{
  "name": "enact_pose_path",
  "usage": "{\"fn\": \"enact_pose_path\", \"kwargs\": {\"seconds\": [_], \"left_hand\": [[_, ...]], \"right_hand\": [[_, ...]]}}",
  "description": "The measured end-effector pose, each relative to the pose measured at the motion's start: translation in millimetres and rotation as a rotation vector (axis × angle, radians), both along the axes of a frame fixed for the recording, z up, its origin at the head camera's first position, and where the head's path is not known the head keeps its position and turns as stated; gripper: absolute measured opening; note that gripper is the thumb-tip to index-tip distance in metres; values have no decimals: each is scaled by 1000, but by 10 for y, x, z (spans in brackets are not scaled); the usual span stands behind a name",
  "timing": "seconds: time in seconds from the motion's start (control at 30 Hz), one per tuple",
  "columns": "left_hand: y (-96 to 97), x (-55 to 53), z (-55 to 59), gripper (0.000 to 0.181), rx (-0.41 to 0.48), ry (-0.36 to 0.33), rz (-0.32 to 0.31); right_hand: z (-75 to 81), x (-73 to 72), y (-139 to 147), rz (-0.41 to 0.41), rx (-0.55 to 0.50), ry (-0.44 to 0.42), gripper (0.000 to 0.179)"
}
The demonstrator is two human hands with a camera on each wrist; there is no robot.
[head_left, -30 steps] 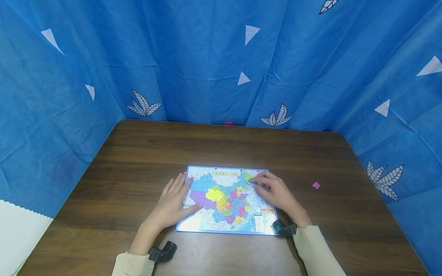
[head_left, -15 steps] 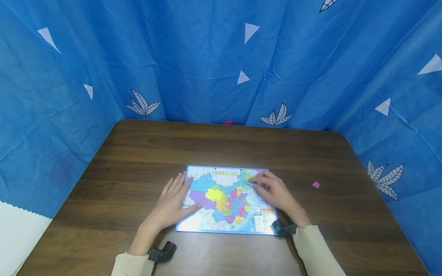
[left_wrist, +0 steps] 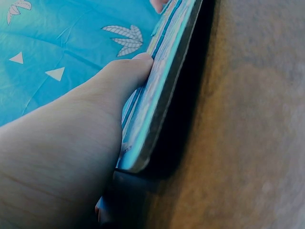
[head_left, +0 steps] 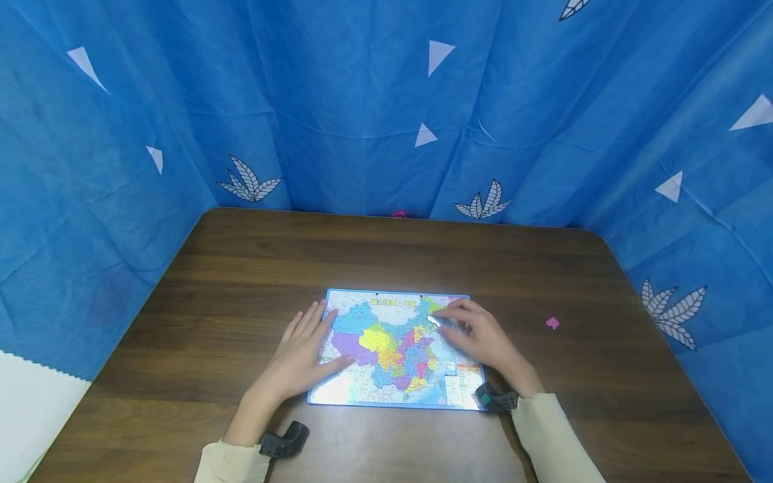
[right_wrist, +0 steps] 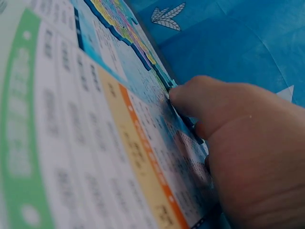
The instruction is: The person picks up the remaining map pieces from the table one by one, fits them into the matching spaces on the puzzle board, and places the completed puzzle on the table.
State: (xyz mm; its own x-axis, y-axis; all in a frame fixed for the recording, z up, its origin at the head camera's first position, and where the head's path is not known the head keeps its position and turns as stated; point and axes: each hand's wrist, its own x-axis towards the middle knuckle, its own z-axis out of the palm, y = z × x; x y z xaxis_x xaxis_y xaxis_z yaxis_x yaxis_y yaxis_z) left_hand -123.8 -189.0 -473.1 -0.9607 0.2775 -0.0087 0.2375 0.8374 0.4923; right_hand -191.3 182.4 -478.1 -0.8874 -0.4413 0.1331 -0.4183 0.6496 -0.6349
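Note:
A blue-rimmed map puzzle board (head_left: 362,396) lies on the table, its map made of coloured pieces. My left hand (head_left: 297,365) rests with spread, straight fingers on the board's left side; in the left wrist view its thumb (left_wrist: 136,69) lies over the near edge. At the board's upper right, my right hand (head_left: 477,332) has thumb and index finger around a small puzzle piece at the map's northeast, largely hidden by the fingers. A white patch (head_left: 433,320) shows by those fingertips. In the right wrist view the thumb (right_wrist: 190,95) touches the raised edge of the pieces.
A small pink puzzle piece (head_left: 552,323) lies on the brown wooden table (head_left: 272,255) to the right of the board. Blue patterned curtains (head_left: 362,100) hang behind and at both sides. Black cameras are strapped to both wrists.
A white patch has appeared between the right thumb and index finger, where the map was blue before. The right fingertips have shifted slightly left; the left hand stays put.

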Motion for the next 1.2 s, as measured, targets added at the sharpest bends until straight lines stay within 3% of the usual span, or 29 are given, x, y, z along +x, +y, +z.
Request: {"fn": "enact_pose_path", "kwargs": {"seconds": [0.3, 0.67, 1.2], "left_hand": [[-10, -10, 14, 98, 6, 9, -6], [-19, -16, 13, 98, 6, 13, -6], [-10, -15, -1, 97, -1, -1, -1]], "right_hand": [[17, -25, -22, 4, -10, 52, 28], [49, -1, -32, 26, 81, 59, 33], [20, 19, -57, -6, 109, 36, 31]]}}
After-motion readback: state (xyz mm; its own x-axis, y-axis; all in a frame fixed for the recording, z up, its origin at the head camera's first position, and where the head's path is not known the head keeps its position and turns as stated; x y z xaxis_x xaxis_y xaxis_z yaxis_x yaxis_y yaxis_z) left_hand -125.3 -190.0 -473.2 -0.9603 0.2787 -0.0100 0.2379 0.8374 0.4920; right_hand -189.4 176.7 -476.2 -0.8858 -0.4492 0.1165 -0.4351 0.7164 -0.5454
